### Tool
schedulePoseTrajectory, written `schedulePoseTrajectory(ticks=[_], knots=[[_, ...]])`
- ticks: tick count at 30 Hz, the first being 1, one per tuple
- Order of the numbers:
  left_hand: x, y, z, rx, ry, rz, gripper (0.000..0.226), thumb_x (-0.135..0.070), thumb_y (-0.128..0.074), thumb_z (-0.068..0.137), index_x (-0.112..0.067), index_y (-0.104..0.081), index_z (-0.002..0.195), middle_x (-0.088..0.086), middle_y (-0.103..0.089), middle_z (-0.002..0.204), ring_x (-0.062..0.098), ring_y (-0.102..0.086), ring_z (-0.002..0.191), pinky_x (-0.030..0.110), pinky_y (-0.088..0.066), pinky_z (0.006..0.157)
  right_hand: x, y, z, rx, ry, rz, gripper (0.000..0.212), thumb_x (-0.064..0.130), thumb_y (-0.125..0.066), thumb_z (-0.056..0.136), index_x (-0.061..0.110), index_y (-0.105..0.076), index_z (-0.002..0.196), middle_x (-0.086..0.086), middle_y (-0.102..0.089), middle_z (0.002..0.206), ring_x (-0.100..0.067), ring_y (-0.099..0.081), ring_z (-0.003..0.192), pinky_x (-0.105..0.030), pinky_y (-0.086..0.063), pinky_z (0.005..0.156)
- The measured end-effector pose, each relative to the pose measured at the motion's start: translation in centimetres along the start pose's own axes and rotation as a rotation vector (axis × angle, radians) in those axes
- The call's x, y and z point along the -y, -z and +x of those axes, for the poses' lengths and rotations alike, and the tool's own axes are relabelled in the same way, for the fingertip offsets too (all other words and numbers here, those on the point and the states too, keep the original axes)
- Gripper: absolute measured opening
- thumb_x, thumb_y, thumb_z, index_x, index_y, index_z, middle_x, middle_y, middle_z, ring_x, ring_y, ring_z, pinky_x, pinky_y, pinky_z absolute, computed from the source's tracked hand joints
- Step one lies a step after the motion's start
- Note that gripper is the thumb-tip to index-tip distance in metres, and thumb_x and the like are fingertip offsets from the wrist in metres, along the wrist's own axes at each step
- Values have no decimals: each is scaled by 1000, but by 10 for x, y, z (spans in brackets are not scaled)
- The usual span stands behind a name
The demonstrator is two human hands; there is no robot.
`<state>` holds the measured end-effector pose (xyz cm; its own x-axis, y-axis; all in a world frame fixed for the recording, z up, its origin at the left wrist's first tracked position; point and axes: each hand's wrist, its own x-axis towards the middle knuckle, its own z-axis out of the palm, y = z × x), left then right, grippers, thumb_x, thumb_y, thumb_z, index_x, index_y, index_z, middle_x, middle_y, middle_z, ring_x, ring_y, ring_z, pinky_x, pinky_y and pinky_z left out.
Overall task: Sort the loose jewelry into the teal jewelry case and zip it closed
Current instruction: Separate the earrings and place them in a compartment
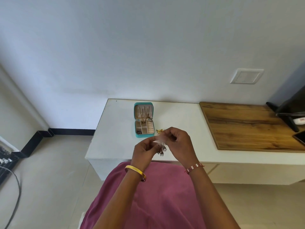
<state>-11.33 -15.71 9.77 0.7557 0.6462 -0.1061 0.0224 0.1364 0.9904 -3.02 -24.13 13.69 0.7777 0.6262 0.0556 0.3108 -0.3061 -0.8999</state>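
2 hands (pixel 162 145) pinching dangling jewelry (pixel 162 150) near open teal jewelry case (pixel 144 120).

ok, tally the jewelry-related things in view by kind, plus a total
Teal jewelry case, open on the white table: 1
Gold pieces loose on the table: 1 cluster
Dangling silver piece with clear packet, held by left hand and right hand: 1
Wrist bangles, gold and red: 2
Total: 5

Wooden board (pixel 247 126), wall switch (pixel 246 76)
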Motion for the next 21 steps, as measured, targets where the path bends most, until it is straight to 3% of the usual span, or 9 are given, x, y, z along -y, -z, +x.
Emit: schedulePoseTrajectory(ticks=[4,9,13,16,18,21], knots=[[1,0,-1,38,-34,102,24,5,-59,82,-10,-64,99,-4,-65,64,-3,-59,54,9,-49,59,-2,-2,2,8,3,-42,10,6,-63,82,15,-67,80,2,-65,81,-9,-57,76,-3,-38,61],[2,2,3,36,-92,221,10,-4,-61,83,-12,-68,85,-4,-66,69,-6,-60,57,6,-46,61,-5,-3,3,-12,-3,-27,10,4,-61,83,13,-65,81,4,-63,78,-3,-54,72,0,-38,59],[6,4,7,-18,-108,381,14,-10,-63,82,-10,-70,95,0,-67,80,-1,-61,68,3,-46,66,-6,-5,2,-16,-14,2,13,1,-58,85,13,-61,80,-1,-63,82,-4,-54,72,0,-38,56],[5,5,7,-12,-113,452,14,-7,-60,83,-11,-70,94,-5,-64,80,-6,-59,67,-1,-43,66,-7,-7,2,-13,-13,-5,14,1,-57,85,14,-59,79,-1,-63,82,-2,-54,72,0,-37,60],[3,5,5,12,-106,453,14,-5,-58,83,-14,-69,88,-5,-65,77,-5,-61,66,3,-45,68,-7,-8,1,-11,-12,4,14,1,-57,85,14,-59,79,0,-62,81,-2,-54,72,-1,-38,60],[3,5,4,42,-60,418,17,-4,-57,82,-19,-66,80,0,-67,74,14,-66,75,26,-51,77,-7,-7,0,-15,-12,38,14,-1,-56,84,12,-60,79,-1,-62,78,-2,-54,69,-2,-39,57]])
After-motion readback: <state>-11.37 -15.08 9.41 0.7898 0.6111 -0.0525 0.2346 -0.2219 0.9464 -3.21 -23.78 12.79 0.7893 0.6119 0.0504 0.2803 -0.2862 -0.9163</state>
